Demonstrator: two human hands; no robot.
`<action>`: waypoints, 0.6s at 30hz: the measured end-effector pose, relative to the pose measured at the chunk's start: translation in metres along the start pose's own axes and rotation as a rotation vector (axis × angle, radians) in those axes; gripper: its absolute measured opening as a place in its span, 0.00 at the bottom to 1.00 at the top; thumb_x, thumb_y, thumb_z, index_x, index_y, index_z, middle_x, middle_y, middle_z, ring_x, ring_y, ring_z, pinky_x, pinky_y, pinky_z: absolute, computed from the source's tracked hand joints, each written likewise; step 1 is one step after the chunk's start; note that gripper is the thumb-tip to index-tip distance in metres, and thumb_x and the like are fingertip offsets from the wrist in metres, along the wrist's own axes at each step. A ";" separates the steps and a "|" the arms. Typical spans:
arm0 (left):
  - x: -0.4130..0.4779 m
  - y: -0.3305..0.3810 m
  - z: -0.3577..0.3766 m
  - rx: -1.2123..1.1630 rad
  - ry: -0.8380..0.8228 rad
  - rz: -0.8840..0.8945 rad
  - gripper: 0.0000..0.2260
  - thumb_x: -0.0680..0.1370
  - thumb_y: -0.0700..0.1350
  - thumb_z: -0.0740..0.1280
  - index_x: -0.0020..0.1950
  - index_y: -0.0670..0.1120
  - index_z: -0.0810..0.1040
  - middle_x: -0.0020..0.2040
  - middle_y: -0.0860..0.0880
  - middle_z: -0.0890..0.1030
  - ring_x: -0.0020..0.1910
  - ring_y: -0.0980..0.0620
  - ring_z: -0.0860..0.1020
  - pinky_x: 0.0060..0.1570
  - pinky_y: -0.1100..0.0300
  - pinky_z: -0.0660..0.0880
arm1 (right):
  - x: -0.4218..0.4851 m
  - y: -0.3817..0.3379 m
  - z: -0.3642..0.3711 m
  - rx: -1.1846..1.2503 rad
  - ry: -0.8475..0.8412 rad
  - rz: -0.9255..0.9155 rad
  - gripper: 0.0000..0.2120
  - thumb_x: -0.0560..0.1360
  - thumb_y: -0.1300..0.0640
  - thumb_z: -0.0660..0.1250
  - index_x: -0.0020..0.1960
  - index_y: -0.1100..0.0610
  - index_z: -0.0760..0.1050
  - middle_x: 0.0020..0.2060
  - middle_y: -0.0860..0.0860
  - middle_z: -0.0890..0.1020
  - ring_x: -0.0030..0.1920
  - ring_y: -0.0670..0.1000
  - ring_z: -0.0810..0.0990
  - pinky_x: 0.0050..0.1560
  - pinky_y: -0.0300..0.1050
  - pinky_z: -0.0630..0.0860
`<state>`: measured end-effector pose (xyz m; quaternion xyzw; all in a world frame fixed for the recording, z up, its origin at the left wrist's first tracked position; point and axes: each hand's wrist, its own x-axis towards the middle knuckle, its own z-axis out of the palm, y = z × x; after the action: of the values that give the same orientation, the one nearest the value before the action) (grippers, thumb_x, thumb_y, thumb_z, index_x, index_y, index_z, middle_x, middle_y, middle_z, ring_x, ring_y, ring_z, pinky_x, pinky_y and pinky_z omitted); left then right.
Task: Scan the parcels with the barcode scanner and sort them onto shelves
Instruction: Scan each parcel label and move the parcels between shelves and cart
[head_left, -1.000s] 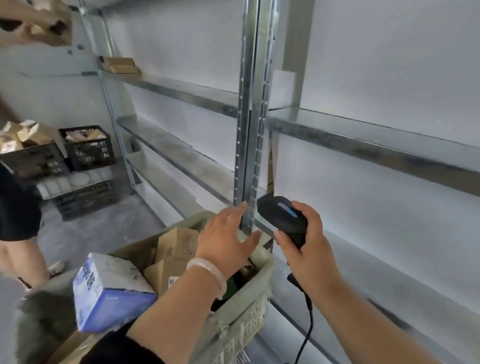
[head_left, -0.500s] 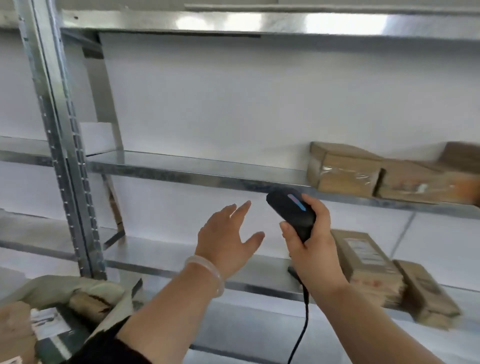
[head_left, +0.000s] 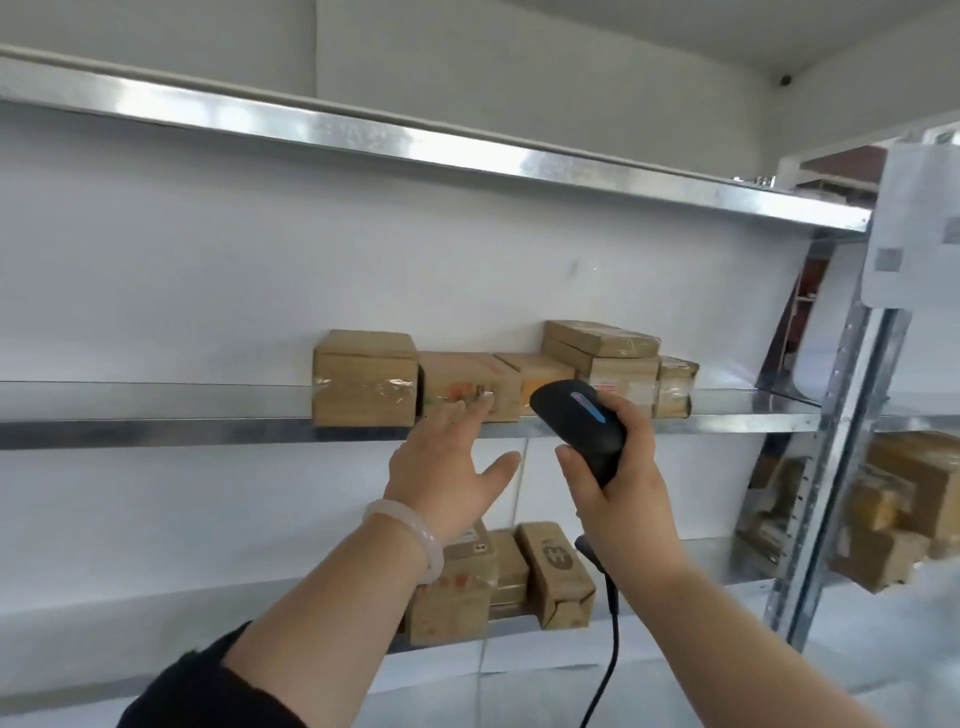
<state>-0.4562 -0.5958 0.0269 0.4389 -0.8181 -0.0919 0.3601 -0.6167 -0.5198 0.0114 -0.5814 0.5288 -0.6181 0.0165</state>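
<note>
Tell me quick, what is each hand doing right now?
The left hand is open, fingers spread, holding nothing.
The right hand is closed around the black barcode scanner.

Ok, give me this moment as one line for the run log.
left hand: open, empty, up before middle shelf | right hand: grips barcode scanner | cardboard parcels: row on middle shelf
</note>
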 end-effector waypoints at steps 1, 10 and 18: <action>0.007 0.013 0.013 -0.004 -0.006 0.010 0.30 0.80 0.63 0.59 0.79 0.62 0.53 0.79 0.57 0.58 0.78 0.50 0.57 0.73 0.48 0.60 | 0.003 0.010 -0.017 -0.020 0.006 -0.003 0.25 0.77 0.55 0.67 0.67 0.39 0.61 0.57 0.34 0.73 0.52 0.41 0.78 0.48 0.35 0.76; 0.055 0.098 0.103 -0.064 -0.074 0.039 0.30 0.79 0.65 0.58 0.79 0.63 0.51 0.80 0.55 0.54 0.79 0.49 0.53 0.76 0.44 0.58 | 0.031 0.070 -0.116 -0.094 0.081 0.019 0.25 0.77 0.55 0.68 0.68 0.39 0.61 0.55 0.31 0.73 0.55 0.34 0.75 0.49 0.28 0.72; 0.124 0.102 0.141 -0.215 -0.062 0.116 0.29 0.79 0.61 0.62 0.78 0.60 0.56 0.76 0.53 0.63 0.76 0.50 0.59 0.73 0.47 0.63 | 0.080 0.110 -0.135 -0.134 0.150 0.021 0.25 0.76 0.54 0.68 0.67 0.39 0.61 0.50 0.22 0.70 0.49 0.46 0.79 0.47 0.47 0.80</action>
<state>-0.6614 -0.6549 0.0354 0.3468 -0.8382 -0.1717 0.3844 -0.8078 -0.5337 0.0252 -0.5278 0.5746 -0.6230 -0.0554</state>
